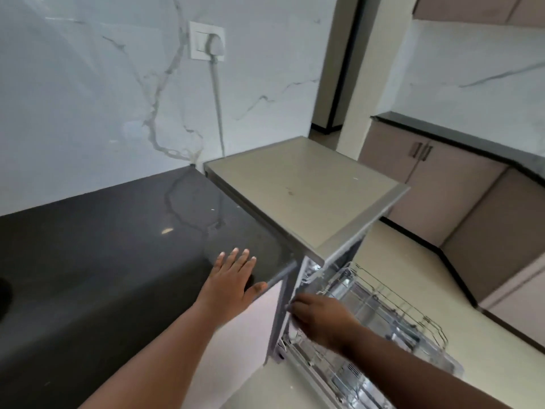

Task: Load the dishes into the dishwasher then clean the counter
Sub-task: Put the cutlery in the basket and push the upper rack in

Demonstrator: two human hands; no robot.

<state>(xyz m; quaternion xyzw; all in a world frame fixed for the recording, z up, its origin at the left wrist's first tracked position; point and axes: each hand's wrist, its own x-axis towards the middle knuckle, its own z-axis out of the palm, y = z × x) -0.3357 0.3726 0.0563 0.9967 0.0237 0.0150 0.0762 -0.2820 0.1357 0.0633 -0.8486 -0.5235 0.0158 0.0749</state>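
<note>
The dishwasher [295,196] stands to the right of the black counter [103,246], with a beige top and its front open. Two wire racks are pulled out, the upper rack [383,302] above the lower rack [339,376]. Blurred clear items lie in them. My left hand [233,278] rests flat on the counter's right front corner, fingers straight. My right hand [321,320] reaches to the near left edge of the upper rack with bent fingers. The blur hides whether it grips anything.
A dark object [4,293] shows at the counter's left edge. A wall socket [206,39] holds a plug, and its cable runs down behind the dishwasher. Pinkish cabinets [442,187] with a dark worktop line the right side. Beige floor [398,261] lies between them and the racks.
</note>
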